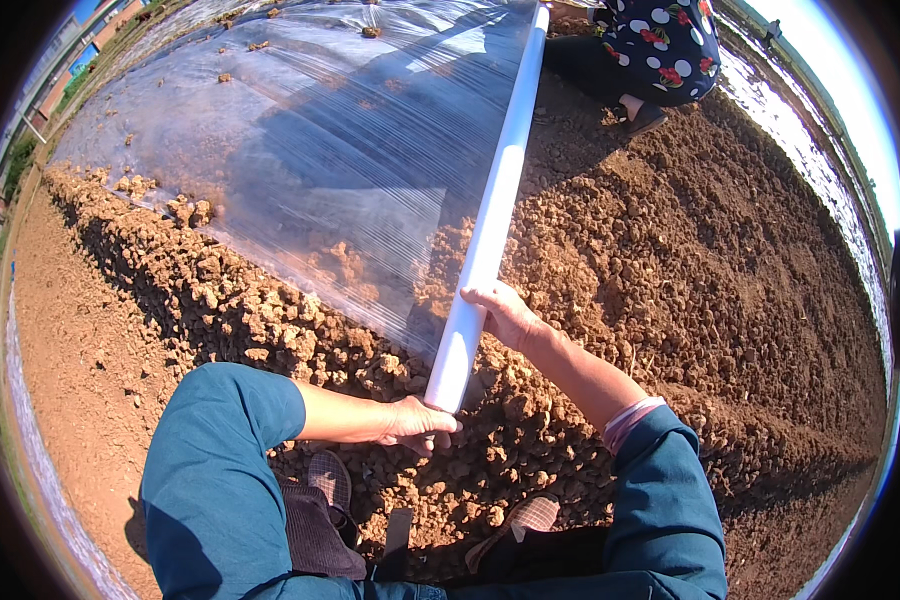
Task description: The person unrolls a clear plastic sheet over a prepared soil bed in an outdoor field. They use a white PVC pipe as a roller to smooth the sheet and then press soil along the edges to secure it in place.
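Observation:
A long white roll of plastic film (487, 225) slants from just in front of me to the far side of the soil bed. My left hand (422, 426) is at its near end, thumb against the rim and fingers curled beneath. Farther up the roll, my right hand (504, 315) grips it from the right, with the thumb on top. To the left, a thin clear plastic sheet (307, 165) stretches from the roll over the soil. Its near edge meets a ridge of clods (270, 315).
A person (656, 52) in a dotted, cherry-patterned top crouches by the roll's far end, one hand near it. Bare crumbly soil (645, 247) spreads to the right. My shoes (331, 480) stand among the clods. Shiny film strips (810, 127) run along the right; another person (772, 34) is far off.

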